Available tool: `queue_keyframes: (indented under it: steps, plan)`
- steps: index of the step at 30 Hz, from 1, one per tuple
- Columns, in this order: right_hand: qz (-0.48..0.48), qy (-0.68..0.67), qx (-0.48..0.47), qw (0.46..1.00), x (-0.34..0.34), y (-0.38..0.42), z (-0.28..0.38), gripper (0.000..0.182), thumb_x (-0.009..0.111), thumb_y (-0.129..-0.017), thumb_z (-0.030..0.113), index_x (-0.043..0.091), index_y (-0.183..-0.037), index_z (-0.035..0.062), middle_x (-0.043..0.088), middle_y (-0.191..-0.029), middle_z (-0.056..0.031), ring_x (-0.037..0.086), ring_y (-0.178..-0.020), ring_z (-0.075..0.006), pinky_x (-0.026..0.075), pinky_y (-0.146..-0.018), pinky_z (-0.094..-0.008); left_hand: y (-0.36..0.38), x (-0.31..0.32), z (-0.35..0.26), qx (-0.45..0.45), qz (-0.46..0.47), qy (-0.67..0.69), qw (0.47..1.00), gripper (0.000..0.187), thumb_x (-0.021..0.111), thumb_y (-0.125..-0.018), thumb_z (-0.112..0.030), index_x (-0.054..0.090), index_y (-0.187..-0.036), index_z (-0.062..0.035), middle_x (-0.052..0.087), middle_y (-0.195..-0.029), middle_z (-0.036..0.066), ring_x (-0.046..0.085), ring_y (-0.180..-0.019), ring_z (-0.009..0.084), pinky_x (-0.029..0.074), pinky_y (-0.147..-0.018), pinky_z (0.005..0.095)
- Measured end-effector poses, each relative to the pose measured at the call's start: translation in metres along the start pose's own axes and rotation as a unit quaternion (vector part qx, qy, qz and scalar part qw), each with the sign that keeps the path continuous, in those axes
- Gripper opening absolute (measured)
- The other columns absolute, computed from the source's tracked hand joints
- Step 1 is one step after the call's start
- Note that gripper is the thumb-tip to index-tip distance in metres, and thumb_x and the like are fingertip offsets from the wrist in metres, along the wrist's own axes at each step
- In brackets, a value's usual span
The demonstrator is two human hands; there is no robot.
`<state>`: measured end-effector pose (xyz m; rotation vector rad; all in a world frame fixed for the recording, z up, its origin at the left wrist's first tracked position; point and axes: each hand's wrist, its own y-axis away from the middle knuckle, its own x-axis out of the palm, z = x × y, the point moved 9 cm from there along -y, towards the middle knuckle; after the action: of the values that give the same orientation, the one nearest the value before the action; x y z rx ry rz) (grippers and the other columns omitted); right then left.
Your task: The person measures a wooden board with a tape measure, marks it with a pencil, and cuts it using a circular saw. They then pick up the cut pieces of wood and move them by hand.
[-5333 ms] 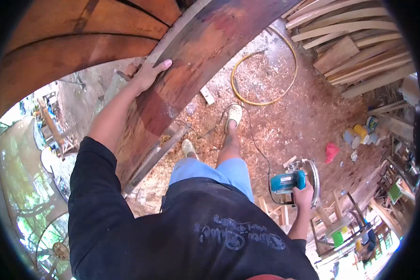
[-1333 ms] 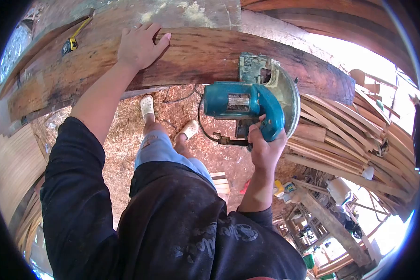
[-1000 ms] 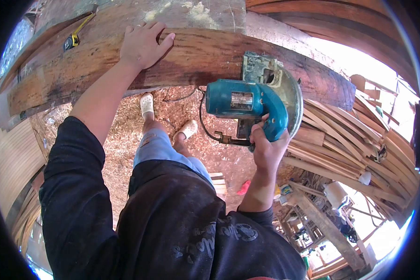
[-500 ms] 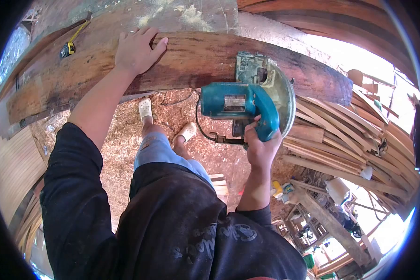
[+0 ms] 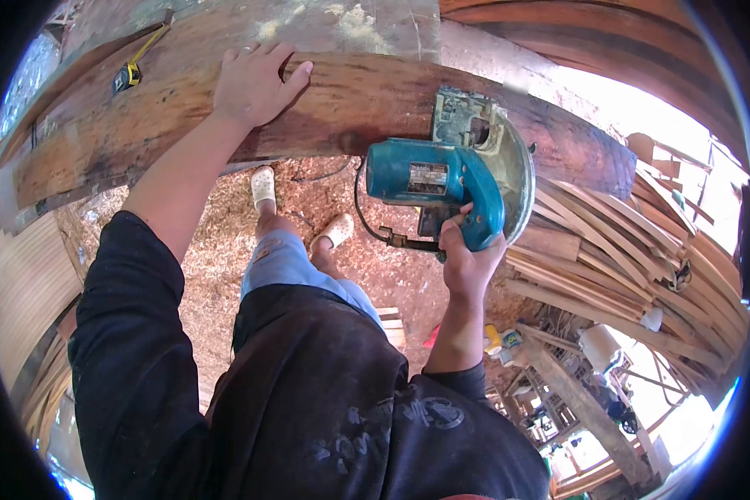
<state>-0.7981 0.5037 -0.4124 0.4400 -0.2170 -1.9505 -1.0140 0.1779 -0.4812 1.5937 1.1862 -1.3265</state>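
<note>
A teal circular saw (image 5: 429,171) rests with its base plate on a thick brown plank (image 5: 350,96), toward the plank's right part. Wrapped round the saw's rear handle is my right hand (image 5: 468,262). The blade's lower edge is hidden under the guard and the wood. My left hand (image 5: 258,87) lies flat on the plank to the left of the saw, its fingers spread and thumb pointing right. Left of that hand, a yellow and black tape measure (image 5: 127,77) sits with some of its blade pulled out.
Long wooden strips (image 5: 608,242) are stacked at the right. The saw's cord (image 5: 360,208) hangs below its body. Wood shavings (image 5: 217,275) cover the floor round my feet in light clogs. A yellow container (image 5: 492,339) stands lower right.
The whole scene has shifted slightly in view as the head camera moved. Both hands keep their places, and the saw shows no clear movement along the plank.
</note>
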Motion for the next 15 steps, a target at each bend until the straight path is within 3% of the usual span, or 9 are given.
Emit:
queue_keyframes:
  steps: [7, 13, 15]
  plan:
    - [0.004, 0.009, 0.002, 1.000, 0.001, -0.011, 0.016, 0.025, 0.070, -0.085, -0.006, 0.064, -0.107, 0.0022, 0.063, -0.082, 0.0025, 0.056, -0.071, -0.0042, 0.046, -0.064, -0.0218, 0.003, -0.002, -0.001, 0.002, -0.022, 0.002, 1.000, 0.052, 0.053, -0.102, -0.053, 0.067, -0.126, -0.0097, 0.071, -0.121, 0.012, 0.064, -0.116, 0.0333, 0.041, -0.101, 0.0478]
    - [0.007, 0.002, -0.007, 1.000, 0.010, -0.018, 0.030, 0.023, 0.070, -0.084, -0.004, 0.064, -0.106, 0.0031, 0.066, -0.079, -0.0004, 0.059, -0.067, -0.0061, 0.046, -0.061, -0.0221, 0.001, -0.002, 0.000, -0.014, 0.011, -0.005, 1.000, 0.054, 0.052, -0.102, -0.056, 0.068, -0.127, -0.0108, 0.073, -0.114, 0.016, 0.066, -0.110, 0.0372, 0.044, -0.101, 0.0485]
    - [0.004, 0.001, -0.028, 1.000, 0.008, -0.016, 0.017, 0.024, 0.070, -0.084, -0.004, 0.063, -0.106, 0.0033, 0.066, -0.079, -0.0011, 0.059, -0.066, -0.0068, 0.046, -0.060, -0.0222, 0.000, -0.009, -0.005, -0.025, 0.016, 0.009, 1.000, 0.050, 0.054, -0.100, -0.055, 0.070, -0.117, -0.0107, 0.072, -0.117, 0.020, 0.065, -0.113, 0.0394, 0.043, -0.103, 0.0511]
